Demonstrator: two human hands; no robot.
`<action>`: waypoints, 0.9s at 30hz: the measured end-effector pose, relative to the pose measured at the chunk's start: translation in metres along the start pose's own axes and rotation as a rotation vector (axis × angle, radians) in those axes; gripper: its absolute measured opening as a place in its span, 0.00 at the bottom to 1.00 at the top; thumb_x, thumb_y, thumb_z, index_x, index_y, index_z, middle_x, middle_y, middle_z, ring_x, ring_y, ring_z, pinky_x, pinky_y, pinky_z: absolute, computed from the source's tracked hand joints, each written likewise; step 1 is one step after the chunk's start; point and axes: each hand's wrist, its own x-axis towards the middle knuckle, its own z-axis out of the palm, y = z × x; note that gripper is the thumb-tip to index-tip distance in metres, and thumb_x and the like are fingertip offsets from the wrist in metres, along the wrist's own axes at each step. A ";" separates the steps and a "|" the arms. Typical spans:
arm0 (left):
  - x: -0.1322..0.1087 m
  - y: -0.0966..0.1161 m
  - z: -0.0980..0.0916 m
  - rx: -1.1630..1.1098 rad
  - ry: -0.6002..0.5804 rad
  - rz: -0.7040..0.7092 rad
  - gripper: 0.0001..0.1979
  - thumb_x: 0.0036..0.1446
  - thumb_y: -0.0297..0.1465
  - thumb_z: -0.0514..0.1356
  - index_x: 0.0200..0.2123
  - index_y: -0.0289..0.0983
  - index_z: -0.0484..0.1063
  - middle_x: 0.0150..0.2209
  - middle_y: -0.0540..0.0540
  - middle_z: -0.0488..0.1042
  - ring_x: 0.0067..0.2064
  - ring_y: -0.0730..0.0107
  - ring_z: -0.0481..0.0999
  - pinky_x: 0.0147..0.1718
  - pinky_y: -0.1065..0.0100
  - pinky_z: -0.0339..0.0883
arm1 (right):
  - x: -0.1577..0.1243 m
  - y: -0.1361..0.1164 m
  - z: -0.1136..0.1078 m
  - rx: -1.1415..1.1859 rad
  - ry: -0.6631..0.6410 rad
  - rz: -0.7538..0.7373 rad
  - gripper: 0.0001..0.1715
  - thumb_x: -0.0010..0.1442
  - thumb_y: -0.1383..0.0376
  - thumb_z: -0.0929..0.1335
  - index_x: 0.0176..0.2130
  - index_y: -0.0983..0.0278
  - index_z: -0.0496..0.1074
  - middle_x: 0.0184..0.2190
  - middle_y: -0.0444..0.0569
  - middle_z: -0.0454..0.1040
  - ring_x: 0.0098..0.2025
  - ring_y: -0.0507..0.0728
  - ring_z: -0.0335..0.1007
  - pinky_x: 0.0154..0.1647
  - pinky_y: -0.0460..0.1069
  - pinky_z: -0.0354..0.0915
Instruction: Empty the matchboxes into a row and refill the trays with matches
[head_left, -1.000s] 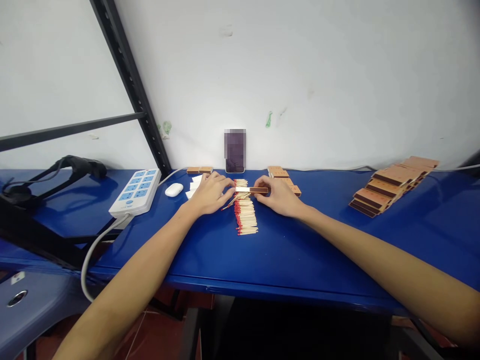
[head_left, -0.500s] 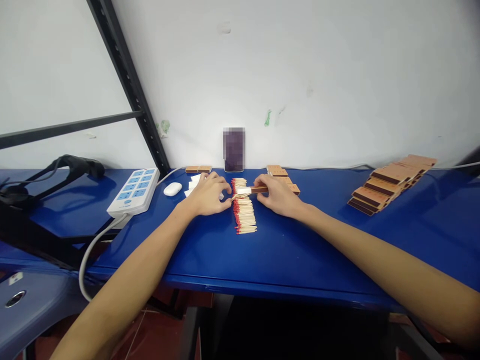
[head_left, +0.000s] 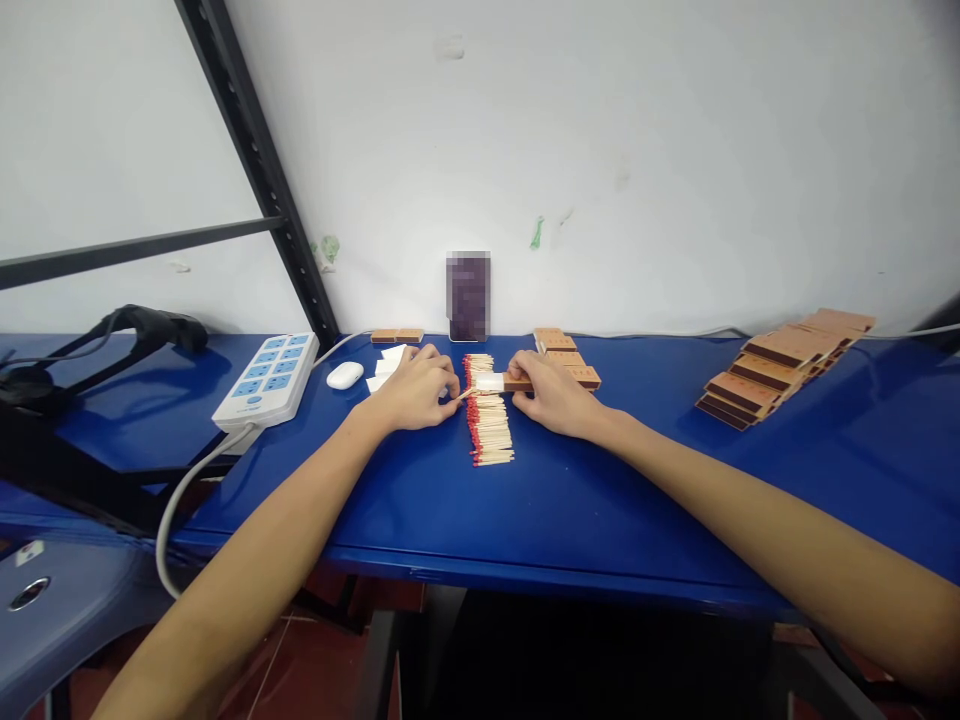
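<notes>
A row of red-tipped matches [head_left: 489, 425] lies on the blue table [head_left: 570, 500]. My right hand [head_left: 553, 397] is closed on a brown matchbox [head_left: 504, 382] whose white inner tray sticks out to the left, held just over the far end of the matches. My left hand [head_left: 417, 388] rests left of the row with its fingers pinched on a few matches at the tray's open end. Small white trays [head_left: 384, 368] lie behind my left hand.
Brown matchboxes [head_left: 566, 356] lie behind my right hand, and a fanned stack of matchboxes [head_left: 780, 366] sits at the right. A phone [head_left: 469, 297] leans on the wall. A power strip [head_left: 265, 380], an earbud case [head_left: 345, 375] and a black shelf frame [head_left: 255, 170] are at the left.
The matchbox's white tray has slid further into the brown sleeve in my right hand. My left hand has drawn back slightly to the left, pinching matches.
</notes>
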 end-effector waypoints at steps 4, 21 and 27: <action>-0.001 -0.001 -0.002 0.012 -0.008 -0.008 0.09 0.57 0.34 0.58 0.30 0.40 0.78 0.41 0.42 0.76 0.47 0.52 0.66 0.44 0.52 0.54 | -0.001 0.000 0.001 0.017 0.015 -0.030 0.13 0.52 0.73 0.63 0.35 0.59 0.55 0.35 0.48 0.67 0.35 0.58 0.62 0.37 0.52 0.59; -0.005 -0.007 -0.002 0.084 -0.124 0.020 0.10 0.61 0.29 0.53 0.29 0.37 0.72 0.42 0.38 0.70 0.47 0.50 0.64 0.47 0.49 0.58 | 0.001 0.000 0.005 0.027 -0.075 -0.082 0.18 0.62 0.73 0.60 0.51 0.60 0.61 0.49 0.54 0.65 0.50 0.63 0.66 0.49 0.58 0.64; -0.006 -0.005 -0.003 0.106 -0.056 0.007 0.13 0.65 0.31 0.50 0.35 0.35 0.73 0.47 0.35 0.68 0.52 0.46 0.63 0.49 0.45 0.58 | 0.000 0.000 0.004 0.044 -0.095 -0.076 0.21 0.63 0.71 0.59 0.55 0.60 0.62 0.50 0.55 0.65 0.51 0.63 0.66 0.52 0.60 0.64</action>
